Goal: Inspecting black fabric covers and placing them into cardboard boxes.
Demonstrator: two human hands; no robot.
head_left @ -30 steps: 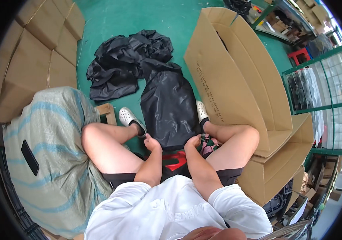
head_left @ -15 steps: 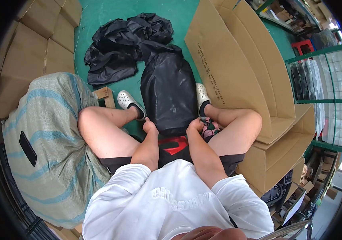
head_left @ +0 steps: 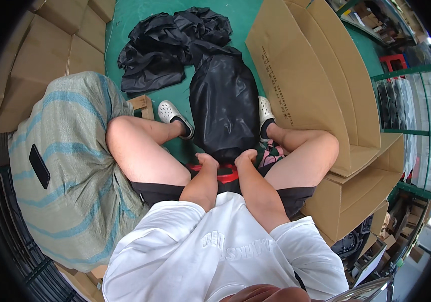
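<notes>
I sit on a low red stool (head_left: pixel 228 175) with my knees apart. A shiny black plastic bag (head_left: pixel 224 105) lies flat on the green floor between my feet. My left hand (head_left: pixel 208 162) grips the bag's near edge on the left. My right hand (head_left: pixel 246 157) grips the same edge on the right. Both hands are closed on the plastic, close together above the stool's front. More crumpled black bags (head_left: pixel 167 45) lie in a heap on the floor beyond it.
A large striped woven sack (head_left: pixel 69 181) with a dark phone (head_left: pixel 39 166) on it stands at my left. Flattened cardboard boxes (head_left: pixel 311 75) lean at my right, more cartons (head_left: pixel 39 55) at far left. Green metal shelving (head_left: pixel 412 100) lines the right edge.
The black bag has been drawn closer to me between my legs. My hands have come nearer together on its near edge, above the stool.
</notes>
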